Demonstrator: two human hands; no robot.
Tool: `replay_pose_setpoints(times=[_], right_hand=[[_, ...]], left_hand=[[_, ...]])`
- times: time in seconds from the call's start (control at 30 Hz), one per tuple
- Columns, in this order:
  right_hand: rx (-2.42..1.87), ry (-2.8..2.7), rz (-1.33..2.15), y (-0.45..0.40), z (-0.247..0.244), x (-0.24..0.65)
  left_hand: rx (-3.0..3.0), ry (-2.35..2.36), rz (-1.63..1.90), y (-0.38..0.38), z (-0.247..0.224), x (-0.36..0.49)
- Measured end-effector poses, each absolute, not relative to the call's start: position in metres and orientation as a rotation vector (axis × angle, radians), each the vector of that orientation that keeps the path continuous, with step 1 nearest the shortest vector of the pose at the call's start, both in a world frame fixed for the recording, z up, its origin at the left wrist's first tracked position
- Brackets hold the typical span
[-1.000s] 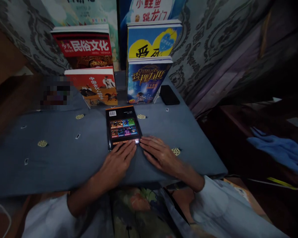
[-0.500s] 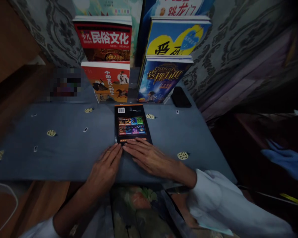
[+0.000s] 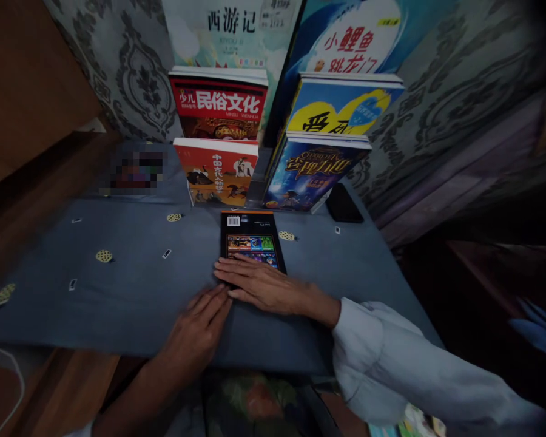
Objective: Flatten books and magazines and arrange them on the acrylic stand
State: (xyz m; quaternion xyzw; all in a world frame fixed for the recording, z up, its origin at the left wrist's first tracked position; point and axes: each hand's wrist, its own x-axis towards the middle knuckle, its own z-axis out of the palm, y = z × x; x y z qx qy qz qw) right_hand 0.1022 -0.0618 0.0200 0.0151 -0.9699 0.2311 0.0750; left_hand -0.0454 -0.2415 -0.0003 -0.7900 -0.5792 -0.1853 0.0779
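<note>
A black book (image 3: 250, 226) lies flat on the blue tablecloth, its barcode side up, with rows of small coloured pictures. Across its lower part rests my right hand (image 3: 266, 285), open, its fingers stretched out to the left and covering the bottom rows. My left hand (image 3: 204, 321) lies by the book's lower left corner, fingers stretched out and close together. Its fingertips come near the right hand's thumb; whether they touch the book is hard to see. Neither hand grasps anything.
Behind the black book stand a red-orange book (image 3: 222, 173) and a blue book (image 3: 309, 176) in a rack, with more books in tiers behind. A black phone (image 3: 344, 203) lies to their right. The tablecloth (image 3: 131, 303) has pineapple prints. A patterned curtain (image 3: 141, 79) hangs behind.
My right hand has moved up and left over the black book, covering more of its pictures. The left hand stays by the lower corner. The view has tilted up, showing more of the back books.
</note>
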Motion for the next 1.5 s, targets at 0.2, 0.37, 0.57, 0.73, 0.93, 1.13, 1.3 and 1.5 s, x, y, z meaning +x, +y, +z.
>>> replay_pose_setpoints(times=[0.2,0.37,0.57,0.73,0.93,1.13,1.3,1.5], right_hand=[[0.016,-2.949,0.666,-0.023,0.017,0.079],[-0.024,-2.904,0.642,0.015,0.009,0.059],[-0.096,-2.876,0.574,0.051,-0.003,0.050],[-0.247,-2.812,0.508,0.055,-0.003,0.061],[-0.322,-2.811,0.425,0.051,-0.006,0.064],[-0.331,-2.790,0.437,0.052,-0.009,0.060],[-0.373,-2.769,0.459,0.046,-0.007,0.065],[-0.379,-2.714,0.473,0.030,-0.006,0.082]], left_hand=[[-2.348,-1.704,-0.563,-0.241,-0.001,-0.046],[-2.355,-1.686,-0.544,-0.240,-0.001,-0.047],[-2.348,-1.712,-0.539,-0.240,-0.004,-0.046],[-2.378,-1.797,-0.563,-0.240,0.002,-0.046],[-2.433,-1.826,-0.582,-0.225,0.014,-0.060],[-2.503,-1.849,-0.477,-0.161,0.012,-0.091],[-2.452,-1.909,-0.437,-0.089,0.006,-0.112],[-2.407,-1.856,-0.470,-0.075,0.001,-0.110]])
